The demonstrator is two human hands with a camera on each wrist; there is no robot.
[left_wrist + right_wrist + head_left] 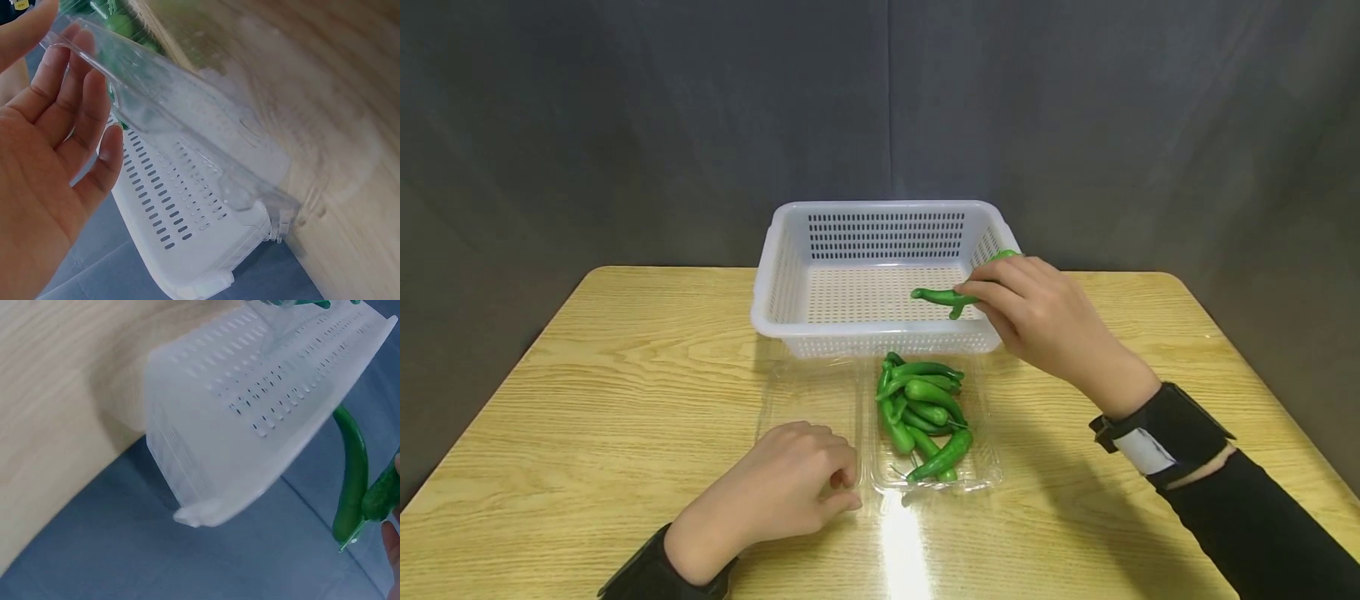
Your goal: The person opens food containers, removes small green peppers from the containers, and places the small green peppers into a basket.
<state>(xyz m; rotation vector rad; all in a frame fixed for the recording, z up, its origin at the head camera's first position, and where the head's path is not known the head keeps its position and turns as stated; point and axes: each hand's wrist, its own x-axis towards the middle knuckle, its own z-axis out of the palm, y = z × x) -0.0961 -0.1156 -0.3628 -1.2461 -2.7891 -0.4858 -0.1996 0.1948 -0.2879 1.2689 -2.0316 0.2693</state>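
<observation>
My right hand [1037, 312] holds green chili peppers [936, 296] over the right end of a white slotted basket [880, 327]. In the right wrist view, two peppers [354, 472] show beside the fingers. Some of the bunch is hidden by the hand. My left hand [793, 483] lies at the near edge of a clear plastic clamshell box [812, 387], fingers loosely bent and thumb apart. In the left wrist view, its fingertips are seen against the box's clear edge [169, 122]. Several more peppers [932, 400] are piled in the box's right half.
The box sits open and flat on a wood-grain table [587, 400], directly in front of the basket. A dark grey curtain [700, 125] hangs behind the table. Both wrists wear black straps [1180, 433].
</observation>
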